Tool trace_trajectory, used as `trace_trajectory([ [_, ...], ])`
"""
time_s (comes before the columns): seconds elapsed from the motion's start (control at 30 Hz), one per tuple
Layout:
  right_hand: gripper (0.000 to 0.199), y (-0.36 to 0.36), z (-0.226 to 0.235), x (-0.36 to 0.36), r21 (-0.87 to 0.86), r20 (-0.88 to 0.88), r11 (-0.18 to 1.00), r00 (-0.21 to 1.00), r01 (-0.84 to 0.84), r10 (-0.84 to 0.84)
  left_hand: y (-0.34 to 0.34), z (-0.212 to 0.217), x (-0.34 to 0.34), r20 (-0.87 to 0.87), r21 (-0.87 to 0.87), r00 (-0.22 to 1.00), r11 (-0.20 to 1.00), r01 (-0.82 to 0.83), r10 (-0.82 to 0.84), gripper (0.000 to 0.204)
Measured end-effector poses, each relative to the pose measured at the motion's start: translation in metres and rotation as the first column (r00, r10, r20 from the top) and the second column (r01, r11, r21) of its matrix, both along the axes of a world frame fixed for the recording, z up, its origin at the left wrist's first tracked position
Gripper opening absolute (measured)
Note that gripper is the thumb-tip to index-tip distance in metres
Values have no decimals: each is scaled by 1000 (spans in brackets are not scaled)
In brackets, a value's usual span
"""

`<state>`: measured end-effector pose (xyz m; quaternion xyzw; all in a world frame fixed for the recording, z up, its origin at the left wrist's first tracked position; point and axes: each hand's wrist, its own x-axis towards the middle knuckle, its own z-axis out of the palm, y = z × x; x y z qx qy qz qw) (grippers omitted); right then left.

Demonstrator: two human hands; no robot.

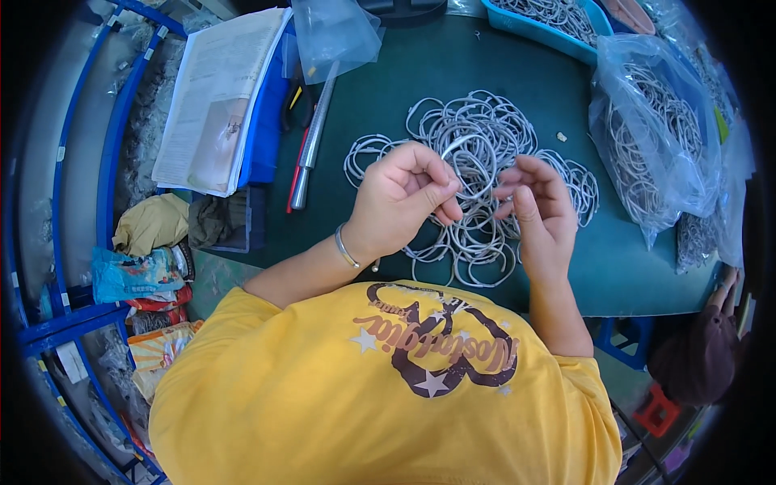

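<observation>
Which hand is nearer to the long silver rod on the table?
Left. The left hand is to the right of the silver rod, not touching it; the right hand is farther right, past the left one.

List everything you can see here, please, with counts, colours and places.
table: one, green, centre
loose rings: many, grey, heaped on the table
bright ring: one, silver, over the loose rings
tapered rod: one, silver, table's left side
thin strip: one, red, beside the rod
papers: one stack, mostly white, upper left
clear bag: one, translucent, right of the papers
tray: one, light blue, upper right
ring-filled bag: one, clear, table's right side
crumpled bundle: one, tan, left
rack: one, blue, left edge
shirt: one, yellow, bottom
bracelet: one, silver, left wrist
left hand: one, bare, pinching the bright ring
right hand: one, bare, fingers apart, beside it
</observation>
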<state>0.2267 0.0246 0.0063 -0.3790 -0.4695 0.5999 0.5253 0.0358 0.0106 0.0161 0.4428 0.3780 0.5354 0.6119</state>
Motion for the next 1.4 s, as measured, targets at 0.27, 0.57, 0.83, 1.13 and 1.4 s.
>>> trace_trajectory([
  [0.27,19,0,1,6,14,130,1000,991,-27,25,-9,-15,-4,-98,183,992,978,98,-81,8],
  [0.57,9,-6,9,4,450,289,891,933,64,-214,-7,-14,1,-104,37,993,998,-50,54,9],
  [0.83,16,-2,-3,8,631,350,775,896,-11,-272,-4,-7,-11,-127,-162,987,983,80,-101,42],
  [1.13,18,-3,-10,4,564,333,824,928,-55,-166,-6,-4,-13,-56,-95,991,989,113,-119,32],
  [1.4,19,-4,-14,-1,606,338,795,911,-19,-235,-3,-6,-9,-110,68,993,997,46,-38,16],
])
